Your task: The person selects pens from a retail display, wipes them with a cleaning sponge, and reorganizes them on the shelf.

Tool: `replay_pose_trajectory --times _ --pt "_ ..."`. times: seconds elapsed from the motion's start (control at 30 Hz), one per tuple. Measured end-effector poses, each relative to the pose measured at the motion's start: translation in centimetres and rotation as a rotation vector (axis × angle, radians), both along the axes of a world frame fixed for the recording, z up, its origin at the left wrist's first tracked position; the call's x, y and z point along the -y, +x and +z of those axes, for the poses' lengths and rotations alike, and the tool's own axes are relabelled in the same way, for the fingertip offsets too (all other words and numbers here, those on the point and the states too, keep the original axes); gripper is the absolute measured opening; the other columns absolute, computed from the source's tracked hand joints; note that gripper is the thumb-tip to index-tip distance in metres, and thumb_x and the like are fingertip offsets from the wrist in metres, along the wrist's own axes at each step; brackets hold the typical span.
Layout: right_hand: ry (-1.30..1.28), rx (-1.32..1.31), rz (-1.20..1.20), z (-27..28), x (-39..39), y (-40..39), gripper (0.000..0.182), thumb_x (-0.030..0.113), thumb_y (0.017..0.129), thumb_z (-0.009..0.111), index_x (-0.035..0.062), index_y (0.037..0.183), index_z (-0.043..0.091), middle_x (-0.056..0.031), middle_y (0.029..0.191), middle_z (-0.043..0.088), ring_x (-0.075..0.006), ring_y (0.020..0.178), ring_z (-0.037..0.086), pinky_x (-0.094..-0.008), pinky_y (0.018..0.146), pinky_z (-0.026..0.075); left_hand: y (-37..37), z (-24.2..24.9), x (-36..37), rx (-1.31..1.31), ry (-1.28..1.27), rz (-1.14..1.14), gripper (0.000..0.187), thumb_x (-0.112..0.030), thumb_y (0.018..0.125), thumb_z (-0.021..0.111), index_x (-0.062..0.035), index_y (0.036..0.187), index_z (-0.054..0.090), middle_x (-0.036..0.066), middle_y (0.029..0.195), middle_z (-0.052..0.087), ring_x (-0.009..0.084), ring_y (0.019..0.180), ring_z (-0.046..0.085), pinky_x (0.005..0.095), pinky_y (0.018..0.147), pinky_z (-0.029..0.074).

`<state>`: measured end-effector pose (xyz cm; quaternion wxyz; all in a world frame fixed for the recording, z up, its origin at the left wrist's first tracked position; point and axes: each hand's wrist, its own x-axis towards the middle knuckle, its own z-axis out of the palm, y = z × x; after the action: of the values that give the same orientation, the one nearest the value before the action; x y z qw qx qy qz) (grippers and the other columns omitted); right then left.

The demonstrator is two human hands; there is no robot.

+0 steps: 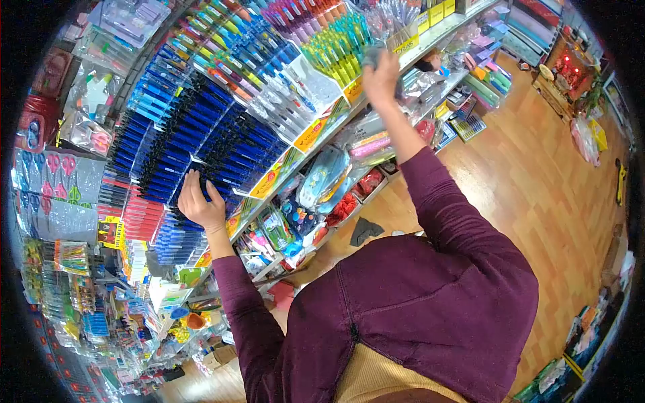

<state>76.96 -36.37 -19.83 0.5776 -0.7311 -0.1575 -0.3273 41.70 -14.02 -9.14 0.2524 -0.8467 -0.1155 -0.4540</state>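
Observation:
My left hand [201, 203] lies with its fingers stretched out over blue and black pens [222, 144] in a sloping display rack, holding nothing. Just beside it are red pens [143, 218] and more blue pens [180, 236]. My right hand [381, 79] is closed on a grey cloth [371, 56], which is partly hidden by the fingers and slightly blurred. It is over the rack's front edge, close to yellow-green pens [334, 50] and a clear holder of pens [398, 23].
Yellow labels [311, 135] run along the rack's front edge. Below it, a lower shelf carries packaged goods, including a light blue pouch [322, 178]. Scissors [62, 176] hang at the left. A dark cloth piece [366, 231] lies on the wooden floor [510, 168].

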Motion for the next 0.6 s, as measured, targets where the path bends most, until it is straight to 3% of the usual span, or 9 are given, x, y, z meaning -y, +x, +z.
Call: replay_pose_trajectory --times 0.1,0.2,0.33,0.4,0.6 --pt "-0.103 0.227 0.159 -0.1 -1.0 -5.0 0.029 0.001 0.069 0.055 0.0019 0.097 0.055 -0.019 0.1 0.051 -0.0383 0.095 0.049 -0.0421 0.084 0.04 0.4 -0.1 -0.2 0.034 0.006 -0.024 0.025 -0.017 0.083 0.057 -0.0032 0.103 0.062 0.01 0.107 0.063 0.0246 0.1 0.06 0.0338 0.083 0.041" --pt "-0.067 0.073 0.341 -1.0 0.2 -5.7 0.03 0.001 0.068 0.056 0.0034 0.098 0.054 -0.0183 0.1 0.051 -0.0384 0.097 0.048 -0.0401 0.086 0.04 0.2 -0.1 -0.1 0.019 0.004 -0.012 0.026 -0.017 0.083 0.057 -0.0033 0.104 0.062 0.01 0.107 0.063 0.0249 0.1 0.06 0.0343 0.083 0.041" --pt "-0.064 0.126 0.322 4.7 2.5 -3.1 0.032 0.0 0.067 0.056 0.0045 0.098 0.054 -0.0181 0.098 0.051 -0.0375 0.095 0.048 -0.0397 0.085 0.04 0.3 -0.1 -0.2 0.022 -0.003 -0.028 0.025 -0.017 0.083 0.057 -0.0032 0.104 0.062 0.01 0.107 0.063 0.0249 0.1 0.06 0.0344 0.083 0.041" --pt "-0.002 0.374 0.175 7.4 2.1 -1.8 0.034 -0.001 0.065 0.058 0.005 0.097 0.054 -0.0175 0.097 0.05 -0.0371 0.093 0.047 -0.0413 0.082 0.04 0.2 0.0 -0.1 0.017 0.003 -0.025 0.025 -0.017 0.083 0.057 -0.0034 0.104 0.061 0.01 0.107 0.063 0.0249 0.1 0.06 0.0345 0.083 0.041" --pt "-0.264 0.368 0.133 3.1 0.2 -3.3 0.034 -0.004 0.059 0.062 0.0073 0.091 0.054 -0.0147 0.094 0.048 -0.0364 0.091 0.046 -0.0429 0.079 0.042 0.2 -0.1 -0.6 0.033 -0.002 -0.026 0.026 -0.018 0.083 0.057 -0.0033 0.104 0.061 0.01 0.107 0.063 0.0249 0.1 0.06 0.0344 0.083 0.041"
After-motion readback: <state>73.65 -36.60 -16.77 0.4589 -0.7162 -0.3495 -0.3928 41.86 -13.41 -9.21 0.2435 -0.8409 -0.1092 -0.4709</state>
